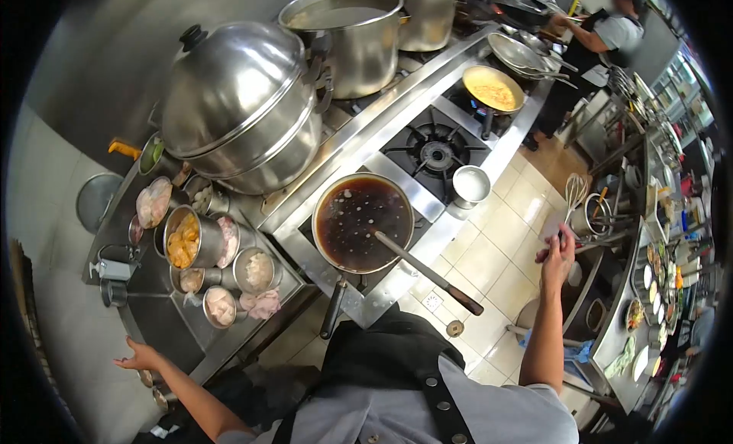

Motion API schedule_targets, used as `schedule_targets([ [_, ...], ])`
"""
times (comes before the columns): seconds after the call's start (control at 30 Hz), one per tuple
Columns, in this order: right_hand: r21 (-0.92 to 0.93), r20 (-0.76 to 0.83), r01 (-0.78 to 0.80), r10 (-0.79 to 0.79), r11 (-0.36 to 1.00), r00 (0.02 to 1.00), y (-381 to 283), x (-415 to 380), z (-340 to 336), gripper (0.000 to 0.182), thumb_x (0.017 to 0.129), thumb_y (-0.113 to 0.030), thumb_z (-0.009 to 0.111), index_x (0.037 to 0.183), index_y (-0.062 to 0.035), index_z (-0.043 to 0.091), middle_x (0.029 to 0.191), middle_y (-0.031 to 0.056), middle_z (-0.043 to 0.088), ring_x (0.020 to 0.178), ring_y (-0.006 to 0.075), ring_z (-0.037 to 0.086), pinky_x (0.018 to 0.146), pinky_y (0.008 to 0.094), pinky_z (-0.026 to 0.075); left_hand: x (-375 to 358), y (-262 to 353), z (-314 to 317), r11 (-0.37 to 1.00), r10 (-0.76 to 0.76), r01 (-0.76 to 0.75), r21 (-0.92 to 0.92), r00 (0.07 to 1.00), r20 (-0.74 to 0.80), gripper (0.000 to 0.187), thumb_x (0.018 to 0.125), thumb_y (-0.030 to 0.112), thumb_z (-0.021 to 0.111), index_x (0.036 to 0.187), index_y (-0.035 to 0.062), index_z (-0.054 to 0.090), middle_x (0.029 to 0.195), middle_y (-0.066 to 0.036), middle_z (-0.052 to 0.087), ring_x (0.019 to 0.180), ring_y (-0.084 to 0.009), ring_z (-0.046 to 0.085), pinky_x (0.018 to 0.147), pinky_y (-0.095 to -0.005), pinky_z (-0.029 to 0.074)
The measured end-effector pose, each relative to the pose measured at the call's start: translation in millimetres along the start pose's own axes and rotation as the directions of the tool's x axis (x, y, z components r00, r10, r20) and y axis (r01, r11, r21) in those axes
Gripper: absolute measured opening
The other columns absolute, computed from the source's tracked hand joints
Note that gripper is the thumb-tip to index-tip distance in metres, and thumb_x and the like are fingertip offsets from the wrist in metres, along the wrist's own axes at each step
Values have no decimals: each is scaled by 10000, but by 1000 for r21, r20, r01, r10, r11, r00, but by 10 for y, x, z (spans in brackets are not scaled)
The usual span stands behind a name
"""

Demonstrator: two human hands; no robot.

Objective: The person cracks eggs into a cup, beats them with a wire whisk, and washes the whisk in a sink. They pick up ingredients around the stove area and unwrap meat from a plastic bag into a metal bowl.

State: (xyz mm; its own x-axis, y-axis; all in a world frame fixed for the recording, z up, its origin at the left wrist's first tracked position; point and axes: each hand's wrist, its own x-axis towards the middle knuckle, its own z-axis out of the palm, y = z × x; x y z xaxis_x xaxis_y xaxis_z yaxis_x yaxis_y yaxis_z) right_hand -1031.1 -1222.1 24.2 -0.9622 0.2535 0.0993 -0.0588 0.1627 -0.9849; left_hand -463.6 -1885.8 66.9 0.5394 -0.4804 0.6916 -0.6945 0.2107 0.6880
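Observation:
My left hand (141, 355) is at the lower left beside the metal sink counter (169, 322), its fingers apart and nothing in it. On the right, my right hand (559, 255) is raised with curled fingers around the handle end of a wire whisk (576, 190), whose wires point up. Between my hands, a pan of dark brown liquid (365, 215) sits on the stove, a long-handled utensil (427, 271) resting in it. Neither hand touches the pan.
Large steel pots (340, 51) and a domed steamer (237, 100) stand behind the stove. Beyond the bare burner (437, 155), a yellow pan (492, 89) sits over a blue flame. Metal bowls of raw food (258, 270) stand left. Another person (618, 35) works at upper right.

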Motion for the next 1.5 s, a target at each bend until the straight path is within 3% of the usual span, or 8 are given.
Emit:
schedule_targets([
  [0.3, 403, 174, -769, 783, 496, 597, 1240, -968, -1686, 143, 863, -141, 606, 976, -149, 518, 750, -27, 523, 694, 129, 544, 584, 282, 467, -627, 1059, 187, 970, 84, -64, -236, 994, 76, 734, 814, 166, 691, 1408, 41, 280, 1363, -199, 376, 1240, -307, 399, 984, -380, 363],
  [0.57, 127, 57, -505, 502, 853, 863, 1742, -607, -2655, 413, 831, -70, 639, 1209, -96, 475, 860, 42, 556, 764, 149, 569, 611, 274, 493, -1783, 3035, -172, 747, 374, -164, -645, 905, 203, 492, 851, 76, 608, 1314, 9, 457, 1314, -115, 505, 1179, -238, 500, 947, -337, 414],
  [0.67, 36, 42, -443, 442, 896, 896, 1493, -240, -2878, 247, 874, -129, 608, 1108, -66, 562, 868, 54, 576, 704, 149, 569, 617, 276, 482, -2669, 3907, -568, 546, 419, 108, -831, 823, 383, 417, 886, 33, 550, 1293, -16, 470, 1312, -117, 506, 1176, -213, 502, 946, -311, 422],
  [0.8, -603, 23, 94, -100, 792, 995, 1562, 207, -3106, 219, 900, -234, 599, 861, -19, 609, 742, 45, 595, 716, 158, 590, 676, 300, 482, -4078, 4933, -1066, 388, 594, 347, -854, 614, 520, 428, 896, 18, 515, 1317, -7, 443, 1285, -135, 524, 1163, -205, 506, 964, -305, 397],
  [0.93, -130, -28, -39, 36, 991, 999, 1680, 614, -3244, 269, 915, -277, 554, 901, -10, 576, 690, 66, 569, 676, 152, 578, 625, 296, 469, -5494, 5852, -1804, 303, 835, 423, -854, 313, 452, 413, 873, 6, 544, 1280, 2, 474, 1266, -106, 511, 1120, -189, 517, 948, -293, 394],
  [1.13, -2, -64, -237, 236, 972, 970, 1196, 1379, -3602, 263, 932, -277, 478, 939, -22, 541, 651, 29, 518, 579, 125, 516, 523, 289, 424, -7143, 6086, -2142, 510, 853, 569, -644, -239, 465, 388, 852, 57, 612, 1219, -13, 505, 1274, -106, 489, 1076, -204, 529, 947, -325, 412],
  [1.23, 467, -4, -256, 291, 846, 957, 1115, 1828, -3754, 255, 939, -269, 439, 972, -36, 537, 651, 6, 483, 560, 82, 468, 494, 241, 393, -7741, 6098, -2093, 639, 768, 561, -526, -432, 473, 393, 848, 82, 628, 1209, -18, 508, 1209, -102, 531, 1043, -181, 532, 927, -309, 417],
  [1.5, 388, -398, 63, 106, 920, 911, 707, 3458, -4500, 239, 921, -197, 560, 1080, -21, 521, 732, 7, 540, 599, 70, 500, 532, 206, 429, -9076, 6773, -1838, 782, 620, 463, -417, -638, 456, 326, 837, 112, 641, 1128, -8, 555, 967, -44, 617, 842, -102, 573, 788, -235, 459],
])
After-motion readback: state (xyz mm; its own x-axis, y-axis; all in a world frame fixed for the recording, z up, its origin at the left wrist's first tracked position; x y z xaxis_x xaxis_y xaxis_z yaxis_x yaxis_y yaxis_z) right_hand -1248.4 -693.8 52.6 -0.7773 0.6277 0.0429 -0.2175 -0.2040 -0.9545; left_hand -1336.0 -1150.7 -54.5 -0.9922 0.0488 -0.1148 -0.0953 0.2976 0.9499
